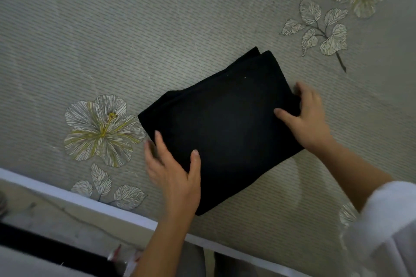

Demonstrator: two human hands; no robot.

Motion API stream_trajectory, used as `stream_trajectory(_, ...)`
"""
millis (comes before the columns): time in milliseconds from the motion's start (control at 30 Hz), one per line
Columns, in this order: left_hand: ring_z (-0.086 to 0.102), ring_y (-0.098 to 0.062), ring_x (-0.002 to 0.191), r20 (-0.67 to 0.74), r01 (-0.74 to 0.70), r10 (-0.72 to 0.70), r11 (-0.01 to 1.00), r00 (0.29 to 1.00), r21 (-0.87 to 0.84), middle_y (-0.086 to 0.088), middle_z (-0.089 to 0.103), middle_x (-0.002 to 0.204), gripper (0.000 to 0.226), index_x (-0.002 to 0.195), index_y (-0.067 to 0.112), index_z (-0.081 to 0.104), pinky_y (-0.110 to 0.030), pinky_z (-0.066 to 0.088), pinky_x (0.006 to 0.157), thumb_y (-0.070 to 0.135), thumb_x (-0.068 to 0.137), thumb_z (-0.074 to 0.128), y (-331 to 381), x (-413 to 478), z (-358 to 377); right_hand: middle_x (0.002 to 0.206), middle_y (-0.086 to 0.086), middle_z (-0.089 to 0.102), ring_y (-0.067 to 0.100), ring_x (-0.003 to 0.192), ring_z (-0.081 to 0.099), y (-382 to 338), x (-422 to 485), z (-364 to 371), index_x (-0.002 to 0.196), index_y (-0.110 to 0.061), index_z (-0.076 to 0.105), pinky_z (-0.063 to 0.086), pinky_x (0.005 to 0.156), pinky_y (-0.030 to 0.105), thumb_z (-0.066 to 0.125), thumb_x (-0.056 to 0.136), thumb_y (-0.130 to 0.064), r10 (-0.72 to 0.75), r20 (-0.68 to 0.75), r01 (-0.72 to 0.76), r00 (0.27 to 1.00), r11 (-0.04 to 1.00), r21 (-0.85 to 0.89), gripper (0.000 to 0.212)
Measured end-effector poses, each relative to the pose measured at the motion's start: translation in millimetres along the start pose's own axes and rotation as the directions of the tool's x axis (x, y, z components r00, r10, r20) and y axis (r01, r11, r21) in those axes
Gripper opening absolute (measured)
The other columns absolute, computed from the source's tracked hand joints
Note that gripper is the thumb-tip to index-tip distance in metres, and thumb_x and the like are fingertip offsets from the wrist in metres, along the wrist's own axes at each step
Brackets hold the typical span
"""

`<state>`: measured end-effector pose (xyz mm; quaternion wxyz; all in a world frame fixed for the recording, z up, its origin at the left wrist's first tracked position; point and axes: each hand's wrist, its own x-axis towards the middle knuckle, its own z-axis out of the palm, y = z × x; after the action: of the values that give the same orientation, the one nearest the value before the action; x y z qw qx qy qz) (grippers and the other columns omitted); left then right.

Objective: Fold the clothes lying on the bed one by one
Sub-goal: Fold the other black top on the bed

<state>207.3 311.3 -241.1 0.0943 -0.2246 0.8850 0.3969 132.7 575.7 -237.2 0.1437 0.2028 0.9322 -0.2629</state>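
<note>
Item: black garment (225, 128), folded into a thick rectangle, lying askew on the grey bedspread (135, 29), close to the white bed edge (78, 198) on the near side.
Item: left hand (174, 175), at the garment's near-left corner, thumb spread on top, fingers fairly straight along the left edge and blurred. I cannot tell whether it grips.
Item: right hand (308, 119), at the right edge, thumb on top, fingers curled round the fold, holding the cloth.
Item: white sleeve (387, 220), near right.
Item: printed flower (101, 128), just left of the garment.
</note>
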Motion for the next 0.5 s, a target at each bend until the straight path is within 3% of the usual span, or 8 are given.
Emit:
stream_trajectory(100,0.037,-0.008,0.127,0.022,0.172,-0.174,0.927,0.984,-0.334,-0.005,0.019,0.150,0.080,0.151,0.031,0.010,-0.026,0.035,0.101,0.023,0.090,0.061,4,-7,-15,0.134,0.002,0.042,0.018,0.124,0.041,-6,8,-1,0.139,-0.023,0.041,0.038,0.105,0.040,0.072,0.077,-0.039,0.094,0.017,-0.095,0.995,0.989,0.117,0.072)
stream_trajectory(200,0.054,-0.002,0.104,0.091,0.393,-0.397,0.801,0.913,-0.451,-0.004,0.043,0.135,0.074,0.149,0.024,0.019,-0.012,0.042,0.076,0.014,0.090,0.061,9,-1,-25,0.125,0.001,0.055,0.019,0.109,0.057,-19,14,-5,0.124,-0.024,0.052,0.048,0.094,0.042,0.075,0.072,-0.032,0.286,0.122,-0.311,0.950,0.899,0.309,0.057)
stream_trajectory(300,0.059,0.009,0.082,0.236,0.519,-0.463,0.749,0.854,-0.412,0.005,0.060,0.105,0.056,0.137,0.011,0.038,-0.006,0.043,0.059,0.015,0.088,0.062,13,10,-35,0.094,0.006,0.071,0.022,0.076,0.070,-33,8,-18,0.099,-0.016,0.066,0.057,0.066,0.033,0.074,0.069,-0.023,0.373,0.260,-0.450,0.891,0.805,0.388,0.032)
stream_trajectory(367,0.062,0.000,0.079,0.352,0.570,-0.456,0.731,0.818,-0.377,0.005,0.065,0.093,0.030,0.114,0.008,0.057,-0.015,0.046,0.058,0.015,0.086,0.063,17,16,-46,0.078,0.006,0.073,0.018,0.060,0.071,-41,-5,-28,0.088,-0.016,0.071,0.053,0.049,0.024,0.073,0.070,-0.019,0.369,0.301,-0.469,0.880,0.780,0.415,0.018)
stream_trajectory(433,0.061,-0.009,0.072,0.424,0.591,-0.443,0.735,0.790,-0.333,0.002,0.067,0.084,0.008,0.092,0.014,0.065,-0.022,0.043,0.056,0.015,0.085,0.063,24,16,-60,0.073,0.006,0.074,0.017,0.058,0.071,-47,-23,-39,0.085,-0.015,0.072,0.052,0.046,0.024,0.072,0.072,-0.015,0.364,0.300,-0.468,0.882,0.752,0.463,0.013)
stream_trajectory(500,0.060,-0.007,0.069,0.420,0.545,-0.408,0.787,0.810,-0.288,0.003,0.068,0.081,0.002,0.085,0.017,0.065,-0.020,0.041,0.054,0.016,0.085,0.063,33,11,-76,0.075,0.006,0.074,0.019,0.063,0.072,-49,-49,-52,0.086,-0.015,0.073,0.053,0.048,0.024,0.071,0.074,-0.013,0.362,0.311,-0.475,0.879,0.724,0.501,0.012)
